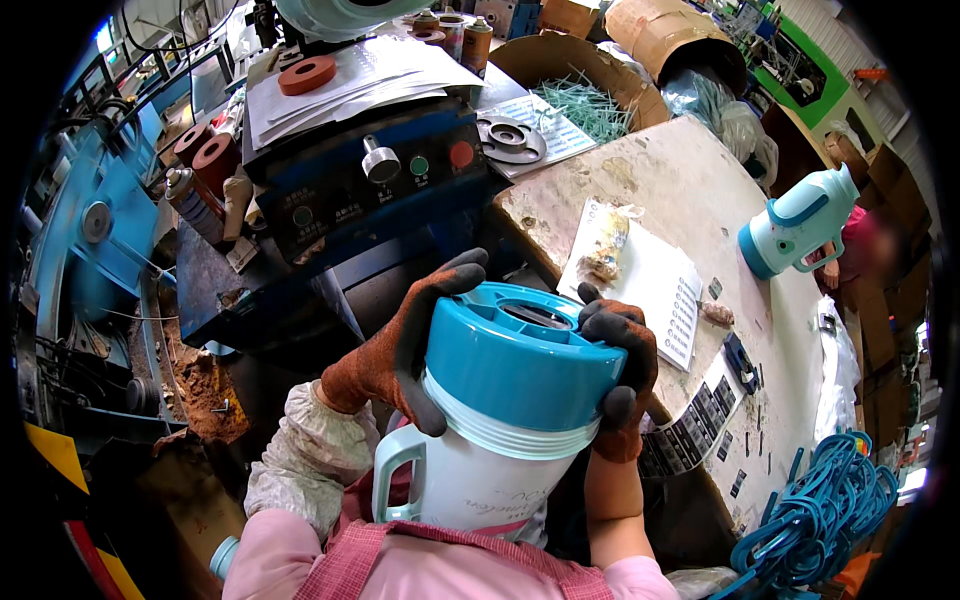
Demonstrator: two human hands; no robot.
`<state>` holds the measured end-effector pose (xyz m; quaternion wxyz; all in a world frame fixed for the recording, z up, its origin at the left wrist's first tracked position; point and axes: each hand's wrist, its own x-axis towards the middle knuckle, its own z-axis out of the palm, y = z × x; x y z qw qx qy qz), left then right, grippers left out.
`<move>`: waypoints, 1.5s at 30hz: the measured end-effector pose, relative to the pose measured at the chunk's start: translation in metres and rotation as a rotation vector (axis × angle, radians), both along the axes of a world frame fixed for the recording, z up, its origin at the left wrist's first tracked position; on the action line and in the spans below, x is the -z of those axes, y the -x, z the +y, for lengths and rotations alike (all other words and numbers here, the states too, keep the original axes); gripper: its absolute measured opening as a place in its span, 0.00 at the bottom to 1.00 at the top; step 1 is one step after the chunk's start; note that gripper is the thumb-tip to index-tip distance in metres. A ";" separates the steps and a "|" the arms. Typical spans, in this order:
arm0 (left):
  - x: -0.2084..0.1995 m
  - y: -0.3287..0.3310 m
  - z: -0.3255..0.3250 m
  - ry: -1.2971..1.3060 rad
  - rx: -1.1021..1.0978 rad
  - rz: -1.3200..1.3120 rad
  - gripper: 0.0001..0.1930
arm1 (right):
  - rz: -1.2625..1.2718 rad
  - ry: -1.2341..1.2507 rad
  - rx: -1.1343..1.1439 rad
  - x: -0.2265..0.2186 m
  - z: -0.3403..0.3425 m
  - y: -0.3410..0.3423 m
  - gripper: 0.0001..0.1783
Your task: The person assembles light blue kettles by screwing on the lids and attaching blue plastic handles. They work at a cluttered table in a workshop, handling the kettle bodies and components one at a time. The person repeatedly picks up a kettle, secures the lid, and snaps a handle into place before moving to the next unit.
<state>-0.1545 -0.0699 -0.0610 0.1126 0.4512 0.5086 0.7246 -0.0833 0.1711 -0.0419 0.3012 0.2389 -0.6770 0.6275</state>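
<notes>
Between my hands, close to my body, is a white insulated jug with a pale handle on its left side. A teal base faces up on it, with a dark round recess in the middle and pale screw threads showing just below its rim. My left hand, in a brown and dark grey work glove, wraps the left side of the teal base. On the right side, my right hand, gloved alike, has its fingers curled against the base. Both palms are partly hidden.
The worktable at right bears a mint jug, paper sheets and a label strip. Teal straps hang at its near right corner. A machine control box stands ahead. Another person is at far right.
</notes>
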 end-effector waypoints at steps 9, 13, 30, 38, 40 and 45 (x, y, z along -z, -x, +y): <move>-0.017 -0.008 0.004 0.023 -0.085 0.302 0.62 | 0.163 0.123 0.066 0.003 -0.008 -0.018 0.32; 0.002 -0.014 0.007 -0.094 -0.033 -0.076 0.66 | -0.002 0.024 0.074 -0.002 -0.007 -0.016 0.29; -0.083 -0.040 0.002 0.579 -0.398 0.753 0.49 | 0.076 -0.421 0.077 -0.013 0.006 -0.025 0.64; -0.052 -0.047 -0.003 0.332 -0.457 0.689 0.47 | 0.056 -0.536 0.088 -0.013 -0.003 -0.034 0.57; -0.052 -0.050 -0.005 0.380 -0.472 0.639 0.46 | -0.001 -0.586 0.098 -0.016 -0.005 -0.034 0.58; -0.039 -0.056 -0.008 0.393 -0.479 0.632 0.46 | 0.040 -0.624 0.158 -0.003 -0.012 -0.035 0.57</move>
